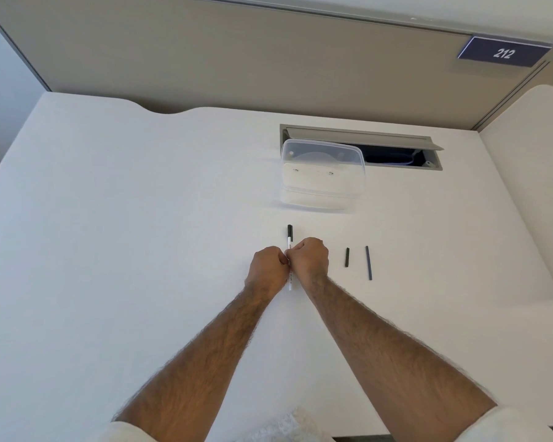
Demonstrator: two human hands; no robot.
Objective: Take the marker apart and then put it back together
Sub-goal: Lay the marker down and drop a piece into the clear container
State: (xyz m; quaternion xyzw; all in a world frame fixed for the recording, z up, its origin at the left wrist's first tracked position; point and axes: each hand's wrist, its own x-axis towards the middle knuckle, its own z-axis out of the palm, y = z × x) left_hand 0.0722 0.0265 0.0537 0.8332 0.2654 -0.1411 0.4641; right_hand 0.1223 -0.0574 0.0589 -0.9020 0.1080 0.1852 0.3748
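**First:** Our two bare forearms reach in from the bottom edge, cream sleeves at the elbows, and meet at the marker. It lies on the white worktop, pointing away from us, black cap at the far end, white barrel running back between our wrists. Our left hand and right hand are both clenched into fists and pressed together over the barrel's middle, fingers curled under and grasping it.

**Second:** And which parts are already out?

**First:** Two dark sticks lie to the right, near our right hand but not touching it: a shorter piece and a longer, thinner rod. We judge them to be the marker's insides, so we are either at the end of taking it apart or about to rebuild; we cannot tell which.

**Second:** How do we do this step well?

**First:** We should keep the barrel straight, pull or twist along its length and not bend it, and keep each hand on its own half. We should leave the loose pieces where they are, so nothing rolls off.

**Second:** Anything further out?

**First:** Beyond the marker stands a clear plastic tub, partly over an open grey cable hatch. A dark sign reading 212 sits high on the beige partition.
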